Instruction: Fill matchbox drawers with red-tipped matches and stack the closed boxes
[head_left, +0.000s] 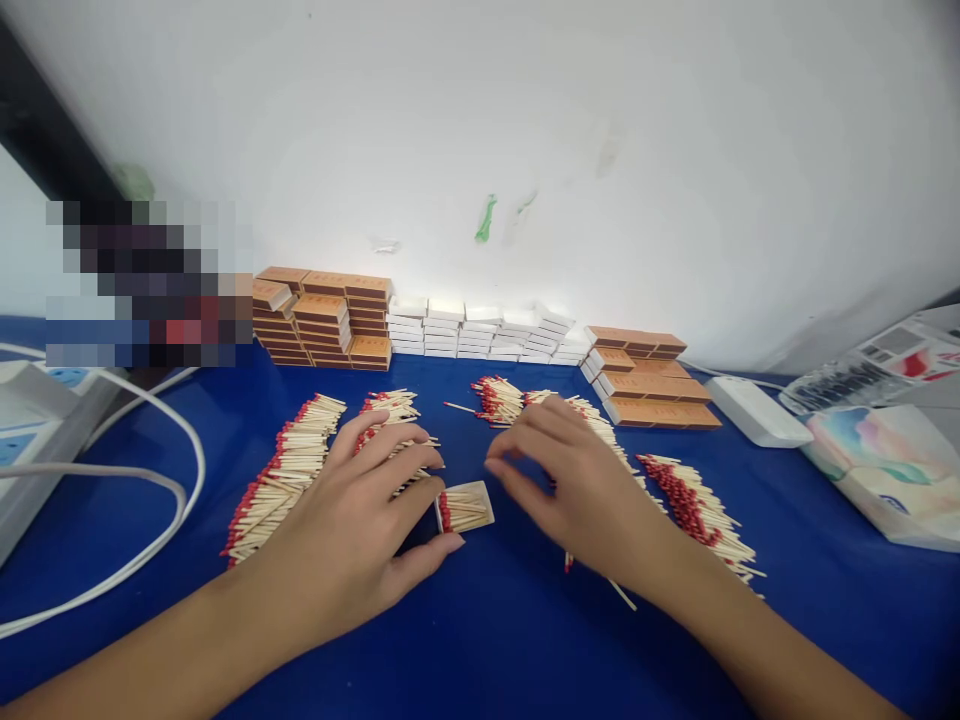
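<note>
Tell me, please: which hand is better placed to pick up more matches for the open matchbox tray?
Right, probably: the right hand is beside loose matches, clear of the matchbox tray; the left hand, curled around the tray's end, seems to steady it.

Matches (602, 428) half-hidden behind right hand (574, 475)

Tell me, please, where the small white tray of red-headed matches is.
In the head view, the tray is below centre, between the left hand and right hand, nearer the left.

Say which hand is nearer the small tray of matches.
Left: the left hand is at the left end of the tray; the right hand is to its right, apart.
</note>
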